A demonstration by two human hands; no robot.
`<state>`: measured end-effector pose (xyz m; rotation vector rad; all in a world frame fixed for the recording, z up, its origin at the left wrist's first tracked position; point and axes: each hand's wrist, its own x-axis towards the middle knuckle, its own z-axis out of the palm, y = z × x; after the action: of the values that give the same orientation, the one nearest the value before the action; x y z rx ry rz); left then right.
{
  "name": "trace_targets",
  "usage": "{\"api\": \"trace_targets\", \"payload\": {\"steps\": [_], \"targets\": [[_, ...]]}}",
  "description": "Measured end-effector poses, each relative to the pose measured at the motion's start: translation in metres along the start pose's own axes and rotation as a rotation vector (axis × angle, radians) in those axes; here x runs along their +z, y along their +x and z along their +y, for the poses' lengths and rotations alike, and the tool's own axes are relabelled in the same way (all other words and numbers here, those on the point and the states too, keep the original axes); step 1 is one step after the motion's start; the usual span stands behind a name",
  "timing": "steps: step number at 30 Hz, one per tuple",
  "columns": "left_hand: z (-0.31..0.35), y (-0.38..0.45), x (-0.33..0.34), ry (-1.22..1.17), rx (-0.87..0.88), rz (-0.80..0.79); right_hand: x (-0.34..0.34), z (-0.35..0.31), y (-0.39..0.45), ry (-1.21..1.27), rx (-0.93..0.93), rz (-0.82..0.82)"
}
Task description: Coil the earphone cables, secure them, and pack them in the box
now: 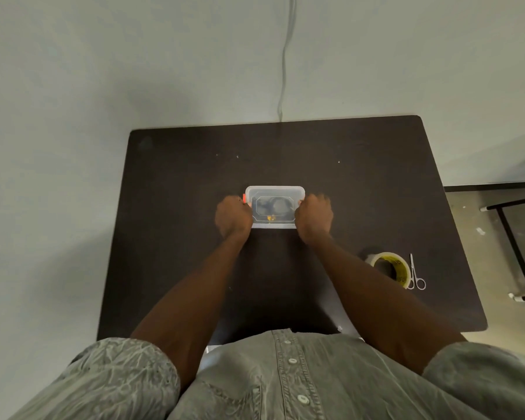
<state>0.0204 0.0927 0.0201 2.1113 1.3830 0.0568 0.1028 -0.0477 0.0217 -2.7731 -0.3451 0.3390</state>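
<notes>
A small clear plastic box (275, 192) with its lid on sits in the middle of the dark table (179, 177). Dark coiled earphone cables (273, 205) show dimly through the lid. My left hand (233, 218) grips the box's left end, where an orange clip shows. My right hand (314, 218) grips the right end. Both hands have their fingers curled over the box's sides.
A roll of yellow tape (391, 268) lies at the table's right front, with small scissors (416, 272) just to its right. A black metal frame (515, 247) stands on the floor beyond the table's right edge. A cable (284, 65) runs down the wall behind.
</notes>
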Motion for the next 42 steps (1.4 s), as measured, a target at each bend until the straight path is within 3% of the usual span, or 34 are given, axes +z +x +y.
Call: {"api": "trace_targets", "payload": {"steps": [5,9,13,17,21,24,27,35,39,42], "targets": [[-0.004,-0.008,0.001,-0.009,0.033,0.003,0.001,0.002,-0.006,-0.053,-0.069,-0.006],[-0.01,-0.008,-0.006,-0.161,-0.065,-0.099,-0.01,0.001,-0.008,0.359,0.17,-0.109],[-0.038,-0.005,-0.018,-0.267,-0.193,-0.163,-0.007,-0.029,-0.022,0.559,0.135,-0.177],[-0.087,-0.005,-0.048,-0.594,-0.416,-0.12,0.028,-0.083,-0.039,0.403,-0.018,-0.279],[-0.142,-0.009,-0.081,-0.944,-0.631,0.029,0.067,-0.141,-0.07,0.311,-0.22,-0.427],[-0.18,-0.006,-0.101,-1.018,-0.704,0.107,0.088,-0.17,-0.094,0.151,-0.485,-0.613],[-0.209,0.0,-0.118,-1.037,-0.732,0.132,0.1,-0.192,-0.113,0.063,-0.591,-0.703],[-0.22,-0.001,-0.131,-0.886,-0.742,0.113,0.103,-0.199,-0.123,-0.009,-0.557,-0.714],[-0.214,-0.01,-0.126,-0.415,-0.647,0.257,0.088,-0.181,-0.118,0.038,-0.467,-0.625],[-0.201,-0.017,-0.118,-0.056,-0.329,0.407,0.076,-0.154,-0.109,0.054,-0.417,-0.572]]}}
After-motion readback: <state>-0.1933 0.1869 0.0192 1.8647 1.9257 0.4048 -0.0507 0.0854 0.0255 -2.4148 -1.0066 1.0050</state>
